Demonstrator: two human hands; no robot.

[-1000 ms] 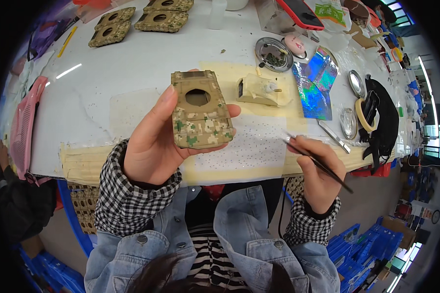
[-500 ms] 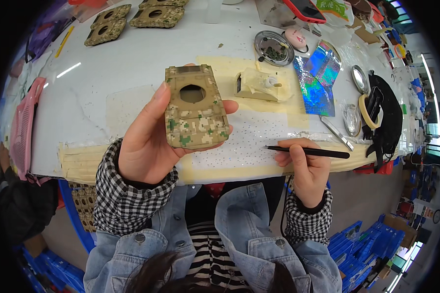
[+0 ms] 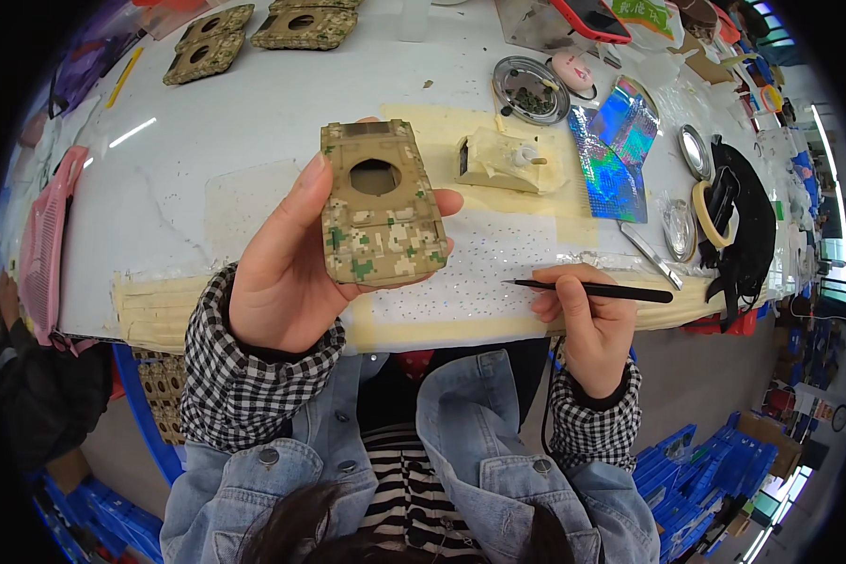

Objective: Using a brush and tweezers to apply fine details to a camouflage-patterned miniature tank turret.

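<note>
My left hand (image 3: 287,273) holds up a tan model tank hull (image 3: 378,202) with green and white camouflage and a round hole in its top. My right hand (image 3: 587,324) grips a thin black paintbrush (image 3: 592,289) lying level, its tip pointing left toward the hull. Behind the hull, a tan model turret (image 3: 503,160) rests on a taped patch of the white table (image 3: 254,122).
Two more camouflaged hulls (image 3: 254,28) lie at the table's far left. A round metal dish (image 3: 528,89), a shiny holographic sheet (image 3: 616,146), tweezers (image 3: 650,254), a tape roll (image 3: 710,211) and a black bag (image 3: 747,235) sit to the right. A pink mesh tray (image 3: 42,240) hangs off the left edge.
My left hand has lifted the hull slightly higher and farther from me. My right hand swung the brush from slanting down-right to level, tip pointing left.
</note>
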